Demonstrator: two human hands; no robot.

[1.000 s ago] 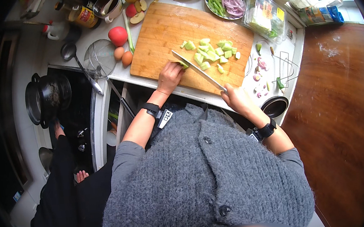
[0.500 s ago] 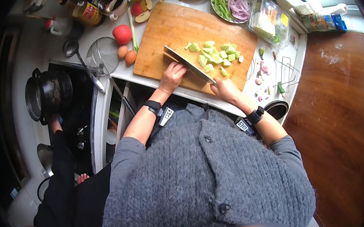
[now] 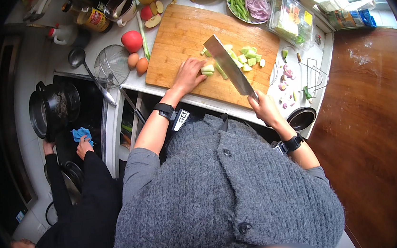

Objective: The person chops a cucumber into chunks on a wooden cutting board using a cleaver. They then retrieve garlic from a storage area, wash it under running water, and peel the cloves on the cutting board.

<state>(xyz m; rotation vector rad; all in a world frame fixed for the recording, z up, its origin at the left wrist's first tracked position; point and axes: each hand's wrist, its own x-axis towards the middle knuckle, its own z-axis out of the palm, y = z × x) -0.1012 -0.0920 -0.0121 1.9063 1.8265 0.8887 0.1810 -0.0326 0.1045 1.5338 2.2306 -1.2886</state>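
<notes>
My right hand (image 3: 267, 109) grips the handle of a cleaver (image 3: 229, 67), whose broad blade slants up and left over the wooden cutting board (image 3: 178, 32). My left hand (image 3: 188, 77) rests at the board's near edge, fingers and thumb closed around a pale green vegetable piece (image 3: 207, 70). Chopped pale green chunks (image 3: 250, 56) lie on the board right of the blade. The blade hides some of them. A gap separates the cleaver from my left fingers.
Left of the board are a tomato (image 3: 132, 41), eggs (image 3: 141, 66), a strainer (image 3: 110, 64) and a ladle (image 3: 89, 72). Sliced vegetables fill a plate (image 3: 250, 5) behind it. At far left, another person's hand (image 3: 84, 147) holds a blue cloth (image 3: 81, 134) by a black pot (image 3: 58, 104).
My right hand has moved right and down with the cleaver, taking the blade away from my left hand. The other person's hand with the blue cloth has come into view over the stove.
</notes>
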